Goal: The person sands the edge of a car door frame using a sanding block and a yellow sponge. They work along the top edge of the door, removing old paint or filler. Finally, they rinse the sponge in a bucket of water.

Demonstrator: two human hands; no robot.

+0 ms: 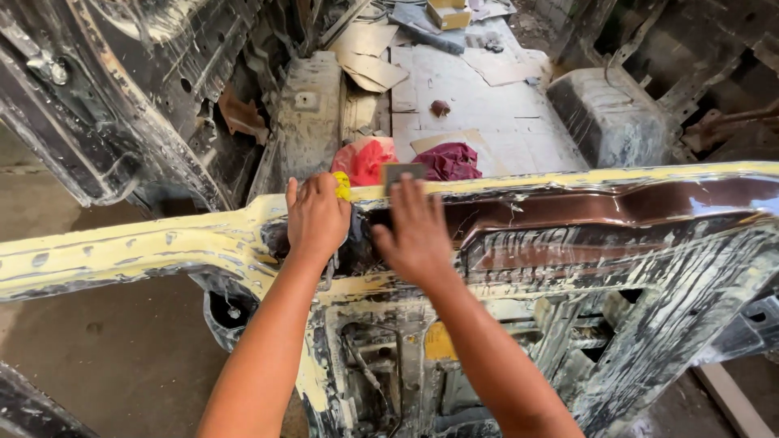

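- Yellow-filler-coated car door (568,243), stripped to metal, lying across the view from left to right; brown paint shows in its upper recess, black streaks lower down.
- Stripped car body (146,97), dark and scraped, standing behind the door at upper left.
- Cardboard sheets (454,89) spread over the vehicle floor beyond the door.
- Red rags (406,161), one bright and one maroon, just behind the door's top edge.
- Left hand (316,217), palm down on the door near its top edge, fingers curled over a small yellow piece (342,186).
- Right hand (415,235), just beside the left, fingers stretched flat and pressing a grey sanding block (402,172) against the door's top edge.
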